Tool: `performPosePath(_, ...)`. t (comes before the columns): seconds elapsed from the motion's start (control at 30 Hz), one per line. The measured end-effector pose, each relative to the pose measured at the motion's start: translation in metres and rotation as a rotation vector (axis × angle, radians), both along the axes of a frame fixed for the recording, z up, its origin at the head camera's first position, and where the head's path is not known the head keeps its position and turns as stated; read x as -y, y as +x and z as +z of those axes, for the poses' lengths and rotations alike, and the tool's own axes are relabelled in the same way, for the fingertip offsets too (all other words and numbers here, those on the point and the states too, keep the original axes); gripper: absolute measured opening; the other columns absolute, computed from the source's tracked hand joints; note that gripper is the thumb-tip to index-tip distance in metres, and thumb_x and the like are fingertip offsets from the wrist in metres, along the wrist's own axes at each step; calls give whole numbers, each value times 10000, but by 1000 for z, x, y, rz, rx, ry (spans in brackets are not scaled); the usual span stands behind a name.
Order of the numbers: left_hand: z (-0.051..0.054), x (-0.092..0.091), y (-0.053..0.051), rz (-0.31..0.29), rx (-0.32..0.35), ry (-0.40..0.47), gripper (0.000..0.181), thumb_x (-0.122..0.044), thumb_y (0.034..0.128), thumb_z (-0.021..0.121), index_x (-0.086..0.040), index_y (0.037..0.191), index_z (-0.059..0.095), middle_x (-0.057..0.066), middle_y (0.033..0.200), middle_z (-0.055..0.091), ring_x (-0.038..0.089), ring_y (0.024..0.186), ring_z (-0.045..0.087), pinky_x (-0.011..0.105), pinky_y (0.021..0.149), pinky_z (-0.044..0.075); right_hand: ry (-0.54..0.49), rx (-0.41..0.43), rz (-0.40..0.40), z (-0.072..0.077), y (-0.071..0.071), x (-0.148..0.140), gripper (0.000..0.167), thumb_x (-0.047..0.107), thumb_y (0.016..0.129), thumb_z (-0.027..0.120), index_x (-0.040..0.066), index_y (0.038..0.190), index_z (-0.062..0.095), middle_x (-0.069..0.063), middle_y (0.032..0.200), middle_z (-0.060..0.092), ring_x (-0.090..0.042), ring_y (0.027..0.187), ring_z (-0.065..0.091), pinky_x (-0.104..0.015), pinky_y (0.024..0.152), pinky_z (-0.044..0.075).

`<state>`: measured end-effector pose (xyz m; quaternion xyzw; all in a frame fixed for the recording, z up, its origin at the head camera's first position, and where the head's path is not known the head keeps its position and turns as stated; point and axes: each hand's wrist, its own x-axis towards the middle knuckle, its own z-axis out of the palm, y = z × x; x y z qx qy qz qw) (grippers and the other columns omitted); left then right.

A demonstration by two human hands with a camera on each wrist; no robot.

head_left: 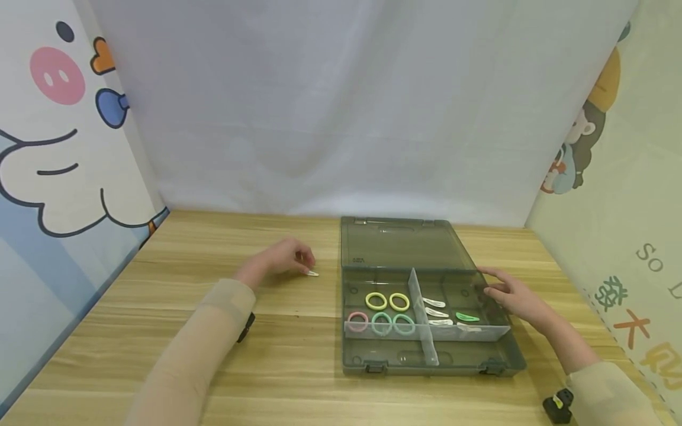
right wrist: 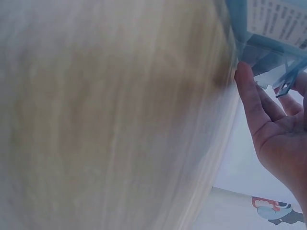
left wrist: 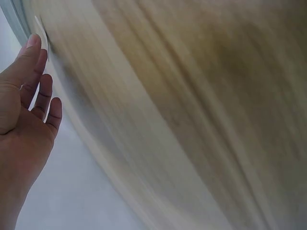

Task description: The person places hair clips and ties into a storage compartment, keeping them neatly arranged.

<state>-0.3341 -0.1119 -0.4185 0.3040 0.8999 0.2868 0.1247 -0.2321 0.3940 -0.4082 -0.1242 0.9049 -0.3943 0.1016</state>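
Note:
In the head view my left hand (head_left: 285,257) pinches a small white hair clip (head_left: 313,274) between thumb and fingertips, low over the table left of the box. The left wrist view shows the clip (left wrist: 42,36) edge-on at the fingertips. My right hand (head_left: 514,299) rests against the right side of a grey see-through divider box (head_left: 354,355), its fingers fairly straight near the rim. Yellow, pink and green hair ties (head_left: 376,301) lie in the box's left compartment. Several white clips (head_left: 436,312) and one green clip (head_left: 467,318) lie in the right compartment.
The box lid (head_left: 405,242) lies folded back behind the box. Pale dividers (head_left: 423,319) split the box. The wooden table (head_left: 288,361) ends at a white curtain (head_left: 330,118) behind, with printed panels at both sides. A printed label (right wrist: 278,21) shows on the box in the right wrist view.

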Motion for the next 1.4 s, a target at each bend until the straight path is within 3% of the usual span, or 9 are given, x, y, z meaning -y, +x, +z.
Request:
performPosePath(0.2, -6, -1, -2, 5, -8, -11, 104, -95, 814, 728, -75, 910, 694, -8, 832, 647, 111, 781, 563, 265, 750, 476, -23, 7, -6, -1, 0, 0, 556, 222, 1006, 455, 64, 1489, 229, -396, 1348, 383, -418, 1115, 501, -345, 613, 468)
performPosePath(0.4, -7, 0, -1, 18, 4, -16, 58, -97, 821, 724, -77, 868, 696, -7, 791, 641, 102, 725, 538, 246, 694, 455, -25, 5, -9, -1, 0, 0, 557, 231, 1005, 457, 68, 1488, 232, -407, 1337, 387, -423, 1146, 479, -341, 626, 462)
performPosePath(0.7, -9, 1, -2, 20, 21, -2, 42, -126, 837, 713, -95, 847, 686, -7, 786, 628, 107, 698, 506, 248, 661, 434, -25, 9, -18, 1, 1, 1, 555, 236, 1002, 462, 68, 1483, 243, -398, 1316, 420, -191, 865, 545, -305, 542, 437)
performPosePath(0.9, -12, 1, -3, 5, 8, 6, 50, -156, 854, 699, -123, 825, 675, -24, 766, 604, 109, 678, 475, 250, 642, 411, -29, 15, -28, 0, 1, 0, 552, 219, 1001, 466, 80, 1486, 242, -377, 1294, 453, -77, 610, 428, -287, 491, 401)
performPosePath(1.03, -14, 2, -4, 1, -1, 14, 55, -166, 876, 675, -136, 830, 666, -21, 761, 589, 120, 679, 460, 264, 645, 399, -27, -3, -13, 2, 2, 1, 552, 211, 1004, 459, 64, 1486, 235, -391, 1312, 428, -189, 807, 547, -299, 516, 416)
performPosePath(1.13, -14, 1, -3, 11, -4, 25, 51, -166, 890, 658, -136, 852, 672, -21, 774, 597, 126, 695, 470, 274, 661, 405, -22, -9, -11, 2, 2, 2, 552, 212, 1004, 459, 65, 1487, 235, -384, 1340, 406, -323, 1038, 517, -322, 566, 439)
performPosePath(1.4, -11, 0, -1, 55, -11, 63, 73, -171, 914, 629, -125, 892, 681, -14, 788, 612, 134, 709, 495, 282, 671, 424, 7, -20, -14, -1, 1, 1, 549, 226, 1006, 454, 68, 1486, 240, -372, 1368, 383, -452, 1147, 491, -362, 654, 456)
